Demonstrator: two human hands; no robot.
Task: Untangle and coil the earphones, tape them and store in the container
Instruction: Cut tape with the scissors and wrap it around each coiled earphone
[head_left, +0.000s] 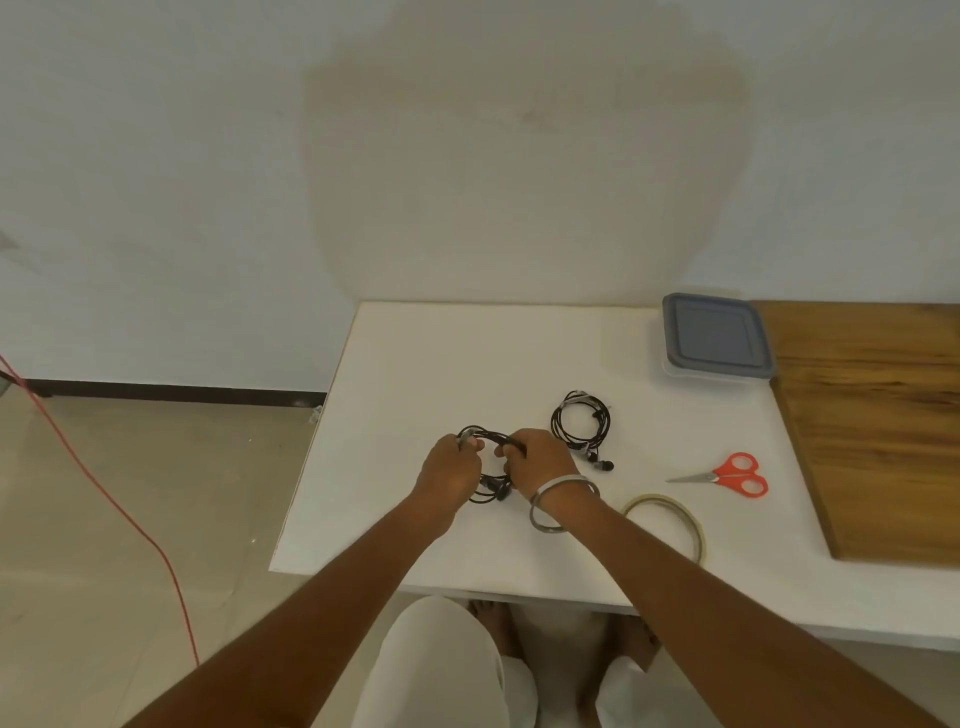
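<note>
a: what is on the far left?

b: a red cord (98, 483) runs across the floor, well away from the white table (415, 364).

a: and the hands?

b: the left hand (449, 470) pinches the left side of a black earphone coil (488, 488). its fingers are pressed together on a pale bit at the top of the loop. the right hand (537, 460) pinches the right side of the same coil, fingers curled tight on the wire. a silver bangle (561, 501) hangs on that wrist. the coil is low over the table, near the front.

a: what comes next?

b: a second black earphone coil (581, 422) lies flat, just beside the right hand. nearer the front edge is a tape roll (670, 519). then red scissors (724, 475), lying closed. at the back sits a container (717, 338) with its grey lid on, touching a wooden board (878, 415).
</note>
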